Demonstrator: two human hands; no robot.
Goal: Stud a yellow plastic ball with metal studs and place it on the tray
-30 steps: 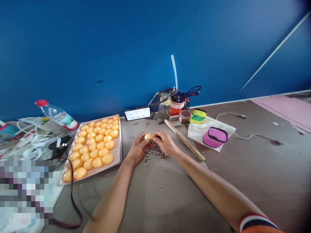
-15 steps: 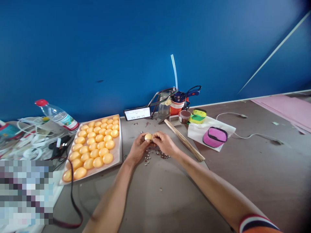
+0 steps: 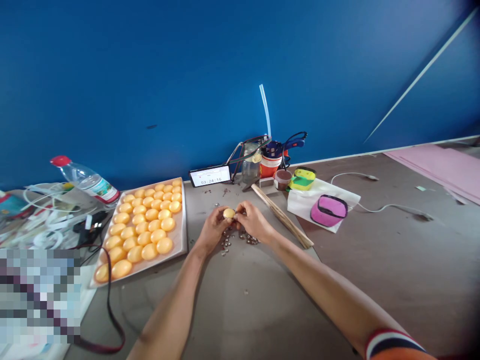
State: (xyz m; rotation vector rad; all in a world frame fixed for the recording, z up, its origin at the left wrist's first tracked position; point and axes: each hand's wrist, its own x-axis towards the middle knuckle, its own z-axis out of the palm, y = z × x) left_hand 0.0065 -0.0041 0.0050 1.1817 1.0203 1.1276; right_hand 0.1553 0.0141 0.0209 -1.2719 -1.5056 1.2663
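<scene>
Over the middle of the table, my left hand (image 3: 214,229) pinches a yellow oval piece (image 3: 229,213), rounded and glossy, between thumb and fingers. My right hand (image 3: 252,220) is closed at the right edge of that piece, thumb against fingertips. Whatever lies between those fingertips is too small to make out. Below both hands, small shiny metal bits (image 3: 226,244) are scattered on the table, partly hidden by the fingers. To the left, a shallow white tray (image 3: 183,220) carries rows of similar yellow oval pieces (image 3: 144,238).
Behind the hands stand a phone showing a timer (image 3: 209,176), a glass jar (image 3: 250,170) and an orange cup of tools (image 3: 270,165). A wooden stick (image 3: 281,215) lies right of my hand, near a pink pouch-like object (image 3: 329,210). A bottle (image 3: 90,182) leans among clutter at left.
Both hands stay together at the yellow oval piece, with only slight finger movement. The whole view has shifted a little, and the timer has advanced one second.
</scene>
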